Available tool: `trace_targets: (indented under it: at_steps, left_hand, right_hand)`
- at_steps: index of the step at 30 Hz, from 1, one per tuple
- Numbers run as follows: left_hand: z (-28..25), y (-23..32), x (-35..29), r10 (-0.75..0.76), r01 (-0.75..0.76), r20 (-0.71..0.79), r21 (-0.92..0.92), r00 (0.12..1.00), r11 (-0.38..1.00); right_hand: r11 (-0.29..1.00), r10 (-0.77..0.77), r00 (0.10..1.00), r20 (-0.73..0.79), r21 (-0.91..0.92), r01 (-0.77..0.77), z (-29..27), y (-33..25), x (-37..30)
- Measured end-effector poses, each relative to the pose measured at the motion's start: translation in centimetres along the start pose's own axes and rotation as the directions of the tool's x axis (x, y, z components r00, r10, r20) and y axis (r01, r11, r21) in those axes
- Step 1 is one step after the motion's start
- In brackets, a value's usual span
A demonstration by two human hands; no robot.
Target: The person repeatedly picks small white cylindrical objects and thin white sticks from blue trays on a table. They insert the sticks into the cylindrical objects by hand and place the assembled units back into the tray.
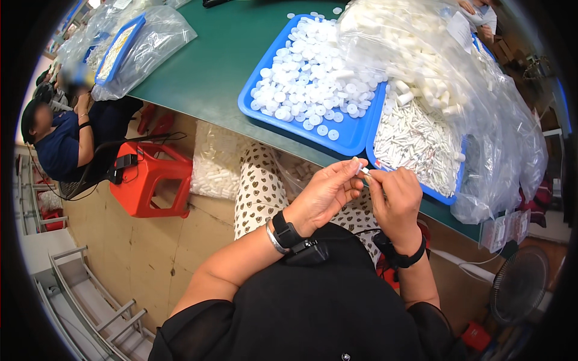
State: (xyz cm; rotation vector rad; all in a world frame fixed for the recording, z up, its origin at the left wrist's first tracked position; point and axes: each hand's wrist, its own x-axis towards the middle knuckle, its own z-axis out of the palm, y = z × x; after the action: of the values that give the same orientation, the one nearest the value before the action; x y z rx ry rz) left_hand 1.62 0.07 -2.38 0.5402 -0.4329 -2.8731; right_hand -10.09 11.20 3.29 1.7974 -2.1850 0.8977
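My left hand [324, 197] and my right hand [397, 197] meet just in front of the table edge. Between their thumbs and fingertips is a small white plastic piece [363, 171], pinched from both sides; its exact shape is too small to make out. Beyond the left hand lies a blue tray [253, 106] heaped with translucent white discs [313, 72], each with a hole in the middle. A second blue tray [456, 195], just past my right hand, holds many thin white stick-like parts [415, 138].
A large clear bag of white cylinders [403, 42] leans over both trays on the green table [205, 66]. Another bag [162, 51] and a slim blue tray [120, 51] lie far left. A red stool [153, 180], a seated person [63, 135] and a fan [519, 281] stand around.
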Motion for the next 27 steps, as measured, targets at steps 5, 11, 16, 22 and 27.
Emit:
trace_targets:
  at_steps: [5, 11, 16, 22, 27]
  left_hand:
    - [0.1, -0.8, -0.2, -0.006, 0.006, 0.005, 0.036, 1.0, 0.999]
    - [-0.5, -1.5, 0.2, -0.004, 0.004, -0.017, -0.039, 1.0, 0.999]
    - [0.0, 0.2, -0.1, 0.054, -0.042, -0.094, 0.118, 0.994, 0.992]
    - [-0.2, 0.8, -0.5, 0.138, -0.119, -0.102, 0.172, 0.985, 0.978]
    - [0.7, 0.8, -0.8, 0.144, -0.119, -0.102, 0.222, 0.984, 0.968]
  right_hand:
    - [0.554, 0.561, 0.776, 0.287, 0.567, -0.61, 1.0, -0.6, -0.8]
    - [0.382, 0.588, 0.748, 0.308, 0.71, -0.592, 2.7, -0.7, -1.6]
    - [0.587, 0.451, 0.828, 0.332, 0.589, -0.556, 1.8, 0.0, -0.8]
    - [0.976, 0.171, 0.985, -0.018, -0.137, -0.171, 0.3, 6.5, 2.1]
    - [0.91, 0.112, 0.985, 0.134, -0.412, -0.048, 0.7, 8.6, 2.4]
